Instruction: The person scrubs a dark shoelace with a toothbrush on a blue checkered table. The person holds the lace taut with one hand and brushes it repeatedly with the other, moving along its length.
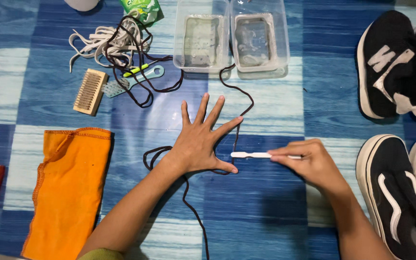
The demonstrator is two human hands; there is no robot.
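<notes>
The left hand (199,144) is lying flat on the blue and white floor (266,202) with all its fingers spread wide open. It is pressing down on a dark shoelace (239,123) and is gripping nothing. The right hand (309,161) is curled shut, pinching the handle of a small white brush (250,154). The brush is lying long-ways from right to left. Its tip is pointing left, toward the left thumb, and is sitting right where the lace is crossing.

The lace is running in a long wiggly line. It is going up toward two clear tubs (231,38) of water and down toward the bottom edge.

It looks like the lace scrubbing is only partway along. A pile of white laces (103,42) is waiting beside a wooden brush (90,91) and a pale blue brush (133,81). Orange cloths (68,192) are lying flat on the left. Black shoes (398,67) are sitting on the right with no laces in them that I can see.
</notes>
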